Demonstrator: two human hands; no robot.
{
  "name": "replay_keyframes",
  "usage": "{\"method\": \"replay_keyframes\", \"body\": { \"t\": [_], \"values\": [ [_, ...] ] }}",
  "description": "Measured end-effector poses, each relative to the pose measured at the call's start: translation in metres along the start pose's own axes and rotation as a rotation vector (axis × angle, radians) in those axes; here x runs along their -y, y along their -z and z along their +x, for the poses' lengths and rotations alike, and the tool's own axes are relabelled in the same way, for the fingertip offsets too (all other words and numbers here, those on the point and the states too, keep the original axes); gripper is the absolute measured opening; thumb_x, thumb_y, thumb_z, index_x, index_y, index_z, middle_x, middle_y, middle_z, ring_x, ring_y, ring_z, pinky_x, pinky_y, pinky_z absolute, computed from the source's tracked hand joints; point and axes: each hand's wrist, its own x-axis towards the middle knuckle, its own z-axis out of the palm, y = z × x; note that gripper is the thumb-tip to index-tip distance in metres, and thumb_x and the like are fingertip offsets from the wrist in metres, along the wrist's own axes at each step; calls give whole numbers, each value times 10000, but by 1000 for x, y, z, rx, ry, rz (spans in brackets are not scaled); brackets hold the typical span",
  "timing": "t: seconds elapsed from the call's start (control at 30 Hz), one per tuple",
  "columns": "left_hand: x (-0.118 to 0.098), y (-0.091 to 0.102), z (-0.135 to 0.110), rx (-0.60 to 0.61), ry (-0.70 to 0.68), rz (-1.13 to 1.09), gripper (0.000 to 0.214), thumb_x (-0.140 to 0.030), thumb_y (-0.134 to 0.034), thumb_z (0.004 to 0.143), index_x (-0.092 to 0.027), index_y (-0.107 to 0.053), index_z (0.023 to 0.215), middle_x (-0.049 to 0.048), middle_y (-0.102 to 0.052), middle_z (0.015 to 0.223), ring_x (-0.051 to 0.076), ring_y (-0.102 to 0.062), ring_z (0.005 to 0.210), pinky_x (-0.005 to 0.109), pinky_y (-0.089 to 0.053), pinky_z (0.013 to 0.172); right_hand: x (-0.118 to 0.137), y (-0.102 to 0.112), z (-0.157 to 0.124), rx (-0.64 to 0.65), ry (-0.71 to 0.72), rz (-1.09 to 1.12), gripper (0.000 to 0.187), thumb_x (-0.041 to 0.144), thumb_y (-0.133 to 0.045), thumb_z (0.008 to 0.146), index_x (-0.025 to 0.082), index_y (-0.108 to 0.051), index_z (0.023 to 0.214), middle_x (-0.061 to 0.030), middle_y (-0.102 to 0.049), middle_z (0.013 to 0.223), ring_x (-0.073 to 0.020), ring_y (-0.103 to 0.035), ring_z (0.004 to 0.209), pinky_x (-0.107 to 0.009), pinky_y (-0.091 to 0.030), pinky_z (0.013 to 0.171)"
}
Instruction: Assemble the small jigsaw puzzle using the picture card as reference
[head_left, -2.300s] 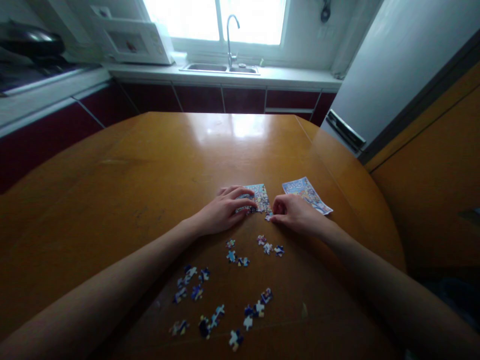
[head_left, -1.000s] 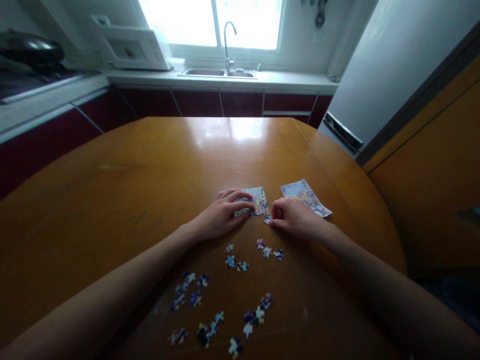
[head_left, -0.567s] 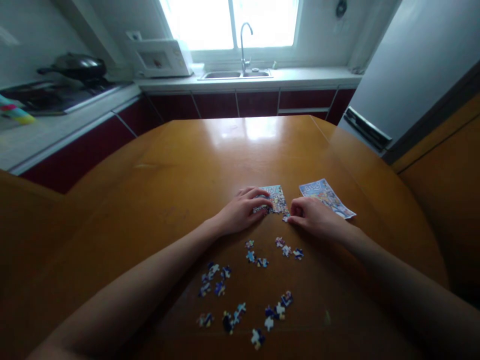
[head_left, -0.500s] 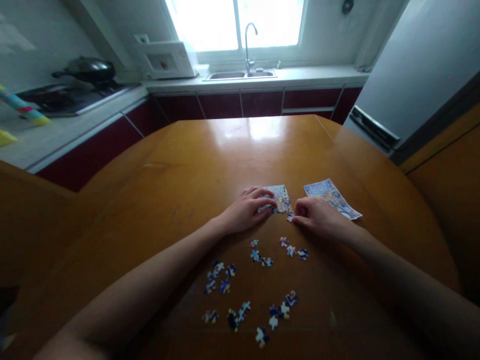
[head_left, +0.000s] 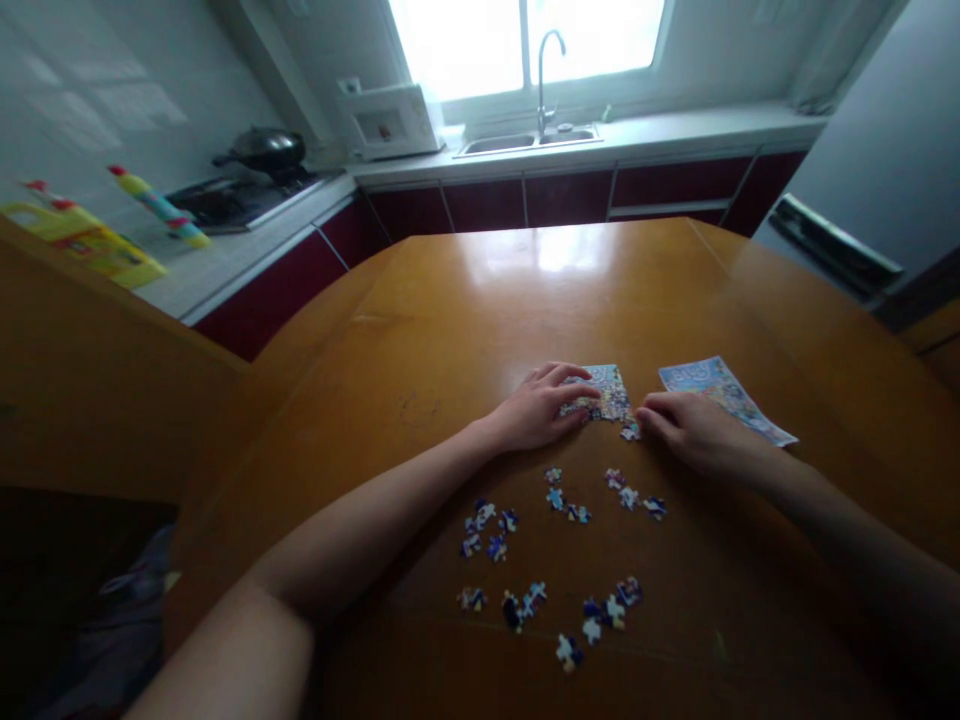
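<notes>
A partly assembled jigsaw puzzle (head_left: 611,390) lies on the wooden table in the head view. My left hand (head_left: 544,405) rests over its left side with the fingers spread, covering part of the picture. At the puzzle's lower right corner, a puzzle piece (head_left: 630,430) sits at the fingertips of my right hand (head_left: 686,425). That hand is closed, thumb and curled fingers together at the edge of the piece. Partly beneath my right wrist lies a printed picture sheet (head_left: 731,390). Nearer to me are several loose pieces in small groups, such as these blue and white pieces (head_left: 487,530).
The table (head_left: 465,330) has a rounded edge. Beyond it are a counter with a sink (head_left: 499,145), a faucet (head_left: 541,85) and a white microwave (head_left: 394,122). A pan (head_left: 266,150) and yellow bottles (head_left: 86,240) stand at left; a fridge (head_left: 862,170) is at right.
The view has swung left, so everything appears farther right and the yellow bottles show more fully. My left hand stays on the puzzle; my right fingertips have shifted slightly at the corner piece.
</notes>
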Motion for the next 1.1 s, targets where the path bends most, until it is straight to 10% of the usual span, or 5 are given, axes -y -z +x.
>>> {"method": "replay_keyframes", "body": {
  "t": [1.1],
  "values": [
    [2,-3,2,-100,28,-15,228,-261,-542,968,-258,-649,1170,66,-578,1246,233,-477,1210,461,-408,1095,-1,-3,-1,-42,-14,-50,269,338,-495,922,219,-635,726,-50,-671,709,-201,-600,650,-315,-389,597]
  ]
}}
